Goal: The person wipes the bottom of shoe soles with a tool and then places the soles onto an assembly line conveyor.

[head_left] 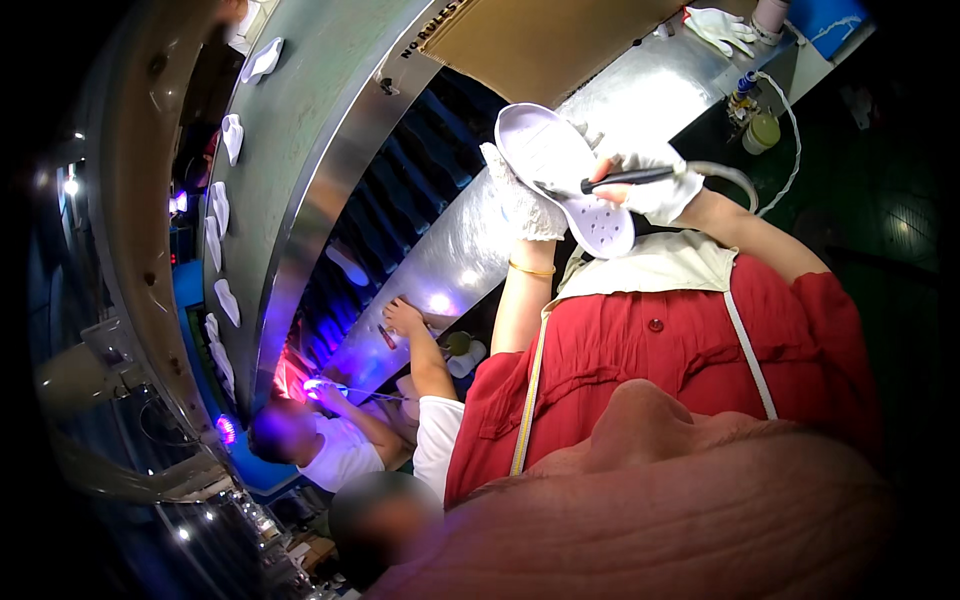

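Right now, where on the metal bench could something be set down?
The bench looks bare between the left hand and a co-worker's hand, and between the right hand and the loose glove. It's crowded around the pale sole and black-handled tool.

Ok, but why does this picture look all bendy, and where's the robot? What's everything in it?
There is no robot here, just a person. The camera sits on their head and looks down; its very wide lens makes straight edges curve.

Those two hands in white gloves are the person's own. The left hand holds a pale, sole-shaped piece with small holes at one end. The right hand holds a dark, pen-like tool over it.

On the shiny metal bench lies a spare white glove. More pale pieces lie along the long green surface. The bare hand farther down belongs to somebody else.
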Demonstrator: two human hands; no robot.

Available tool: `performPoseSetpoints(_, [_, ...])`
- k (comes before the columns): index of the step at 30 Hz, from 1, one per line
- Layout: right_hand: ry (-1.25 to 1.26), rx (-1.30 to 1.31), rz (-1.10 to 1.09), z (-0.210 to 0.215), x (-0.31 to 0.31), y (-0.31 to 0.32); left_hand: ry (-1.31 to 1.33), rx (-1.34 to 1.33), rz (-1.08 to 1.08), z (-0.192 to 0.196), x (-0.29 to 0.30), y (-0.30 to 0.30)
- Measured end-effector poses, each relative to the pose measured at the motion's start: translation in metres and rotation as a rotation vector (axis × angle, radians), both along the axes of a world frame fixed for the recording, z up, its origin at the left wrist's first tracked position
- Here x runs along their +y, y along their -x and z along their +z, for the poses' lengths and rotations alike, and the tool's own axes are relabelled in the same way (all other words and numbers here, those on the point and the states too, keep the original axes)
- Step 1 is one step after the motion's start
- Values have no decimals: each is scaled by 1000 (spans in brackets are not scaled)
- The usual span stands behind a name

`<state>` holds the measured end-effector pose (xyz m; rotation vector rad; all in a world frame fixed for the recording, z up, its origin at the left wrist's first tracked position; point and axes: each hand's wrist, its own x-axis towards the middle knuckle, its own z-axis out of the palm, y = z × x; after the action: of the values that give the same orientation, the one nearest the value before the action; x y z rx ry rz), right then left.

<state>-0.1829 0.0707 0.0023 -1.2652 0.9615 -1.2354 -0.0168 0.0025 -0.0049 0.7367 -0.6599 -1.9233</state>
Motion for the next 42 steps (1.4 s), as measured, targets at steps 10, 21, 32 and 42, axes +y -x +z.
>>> performPoseSetpoints(10, [-66,-84,-37,-16,9,13,-3,297,-192,-10,8,15])
performPoseSetpoints(21, [-218,-167,68,23,-17,-2,224,692,-306,-19,-25,14])
performPoseSetpoints(32, [-264,-263,97,17,-26,1,276,764,-301,1,-45,0])
performPoseSetpoints(42, [111,329,154,19,-35,7,351,91,-275,3,-58,-25])
